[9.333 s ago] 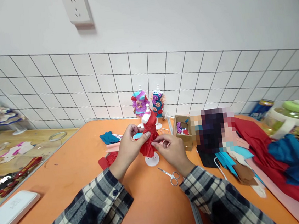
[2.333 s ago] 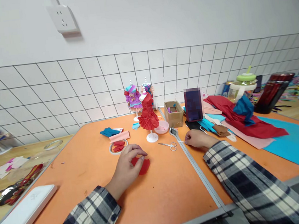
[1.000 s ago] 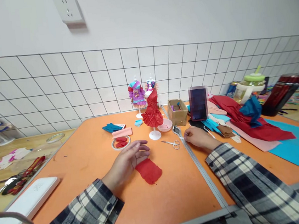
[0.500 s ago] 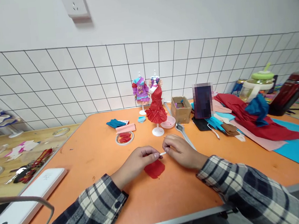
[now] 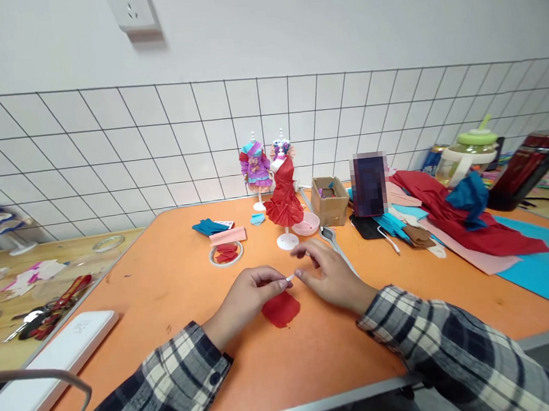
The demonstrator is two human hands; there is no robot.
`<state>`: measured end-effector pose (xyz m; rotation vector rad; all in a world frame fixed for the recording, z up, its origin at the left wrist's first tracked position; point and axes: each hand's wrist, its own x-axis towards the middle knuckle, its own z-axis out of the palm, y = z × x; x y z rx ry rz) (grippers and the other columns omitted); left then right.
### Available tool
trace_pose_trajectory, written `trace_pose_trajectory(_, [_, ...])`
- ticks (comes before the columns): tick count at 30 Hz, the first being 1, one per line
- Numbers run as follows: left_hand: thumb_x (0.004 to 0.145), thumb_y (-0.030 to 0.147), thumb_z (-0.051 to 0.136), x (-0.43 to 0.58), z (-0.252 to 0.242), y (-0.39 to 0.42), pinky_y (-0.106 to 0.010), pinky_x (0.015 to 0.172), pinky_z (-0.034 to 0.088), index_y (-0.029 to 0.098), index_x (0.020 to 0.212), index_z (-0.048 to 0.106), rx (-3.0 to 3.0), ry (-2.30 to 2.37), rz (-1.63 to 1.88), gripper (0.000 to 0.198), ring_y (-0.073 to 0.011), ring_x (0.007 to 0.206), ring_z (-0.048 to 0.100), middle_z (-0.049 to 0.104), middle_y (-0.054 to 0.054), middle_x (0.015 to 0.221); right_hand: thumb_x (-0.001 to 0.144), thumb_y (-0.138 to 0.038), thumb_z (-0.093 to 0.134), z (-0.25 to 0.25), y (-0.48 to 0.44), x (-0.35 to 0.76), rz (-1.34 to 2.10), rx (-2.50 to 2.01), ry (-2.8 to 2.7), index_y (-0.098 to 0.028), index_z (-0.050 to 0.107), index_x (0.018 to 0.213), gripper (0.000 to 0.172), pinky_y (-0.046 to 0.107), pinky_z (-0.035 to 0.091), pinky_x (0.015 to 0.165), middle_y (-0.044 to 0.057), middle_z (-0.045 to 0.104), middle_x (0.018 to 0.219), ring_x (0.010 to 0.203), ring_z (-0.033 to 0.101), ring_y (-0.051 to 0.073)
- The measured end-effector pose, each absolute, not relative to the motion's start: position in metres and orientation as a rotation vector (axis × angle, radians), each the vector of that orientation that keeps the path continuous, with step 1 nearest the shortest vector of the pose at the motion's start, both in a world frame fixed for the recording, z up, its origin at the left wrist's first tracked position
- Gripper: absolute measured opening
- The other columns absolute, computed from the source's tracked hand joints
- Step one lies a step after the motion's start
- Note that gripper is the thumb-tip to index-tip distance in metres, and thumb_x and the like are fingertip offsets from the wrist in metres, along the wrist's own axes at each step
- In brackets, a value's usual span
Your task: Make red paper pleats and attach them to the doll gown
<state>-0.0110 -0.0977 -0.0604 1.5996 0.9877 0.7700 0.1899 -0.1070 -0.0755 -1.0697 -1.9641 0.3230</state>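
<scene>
My left hand (image 5: 254,296) is closed in a pinch, thumb against forefinger. From its fingertips sticks out a small white strip (image 5: 290,277). Just below those fingers is a rounded piece of thin red material (image 5: 281,309), its upper edge hidden by the hand; I cannot tell whether the fingers hold it too. My right hand (image 5: 333,274) hovers close to the strip's free end, thumb and forefinger apart, with nothing visible between them. Beyond the hands stands a small dress form wearing a red dress (image 5: 285,194).
Behind are a second doll form (image 5: 255,168), a cardboard box (image 5: 330,201), a pink dish (image 5: 306,224) and grey-handled scissors or a similar tool (image 5: 336,246). A ring with red scraps (image 5: 226,254) lies left. Red cloth (image 5: 473,227) covers the right; a white power bank (image 5: 52,379) sits left.
The fingers of my right hand have parted and come off the white strip, which stays in my left pinch. The view has shifted slightly.
</scene>
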Motion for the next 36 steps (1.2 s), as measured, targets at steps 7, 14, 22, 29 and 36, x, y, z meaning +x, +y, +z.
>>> trace_pose_trajectory(7, [0.068,0.038,0.068,-0.008,-0.061,-0.099,-0.025,0.06,0.041,0.015,0.064,0.068,1.646,1.176,0.874,0.023,-0.0147,0.061,0.054,0.065,-0.002,0.063,0.086,-0.02,0.058,-0.071,-0.119,0.181,0.177,-1.033,-1.902,-0.02,0.067,0.087,0.009,0.028,0.041,0.064,0.003,0.064,0.078,0.071,0.056,0.015])
trace_pose_trajectory(14, [0.075,0.031,0.062,-0.004,-0.063,-0.105,-0.026,0.063,0.045,0.016,0.064,0.069,1.904,1.181,0.887,0.02,-0.0165,0.066,0.059,0.066,-0.005,0.068,0.082,-0.019,0.062,-0.075,-0.118,0.176,0.289,-1.207,-2.03,-0.022,0.073,0.081,0.012,0.028,0.039,0.064,0.002,0.069,0.074,0.067,0.057,0.014])
trace_pose_trajectory(22, [0.076,0.022,0.058,-0.005,-0.068,-0.108,-0.024,0.06,0.043,0.017,0.065,0.07,2.125,1.235,0.863,0.017,-0.0146,0.063,0.059,0.066,-0.004,0.067,0.078,-0.018,0.064,-0.074,-0.117,0.18,0.46,-1.218,-2.036,-0.021,0.076,0.082,0.013,0.026,0.041,0.061,0.001,0.07,0.072,0.063,0.058,0.012])
trace_pose_trajectory(29, [0.075,0.02,0.056,-0.006,-0.067,-0.109,-0.023,0.06,0.042,0.017,0.062,0.068,2.205,1.23,0.844,0.018,-0.0136,0.063,0.058,0.065,-0.003,0.066,0.079,-0.019,0.063,-0.072,-0.119,0.178,0.403,-1.222,-2.088,-0.021,0.075,0.082,0.013,0.028,0.041,0.064,0.001,0.07,0.074,0.067,0.06,0.014])
trace_pose_trajectory(36, [0.068,0.016,0.056,-0.002,-0.069,-0.11,-0.023,0.057,0.04,0.017,0.056,0.062,2.141,1.202,0.887,0.013,-0.0129,0.06,0.055,0.061,-0.001,0.062,0.074,-0.014,0.059,-0.076,-0.125,0.169,0.246,-1.231,-2.059,-0.019,0.067,0.074,0.01,0.027,0.039,0.063,0.002,0.067,0.073,0.07,0.058,0.015])
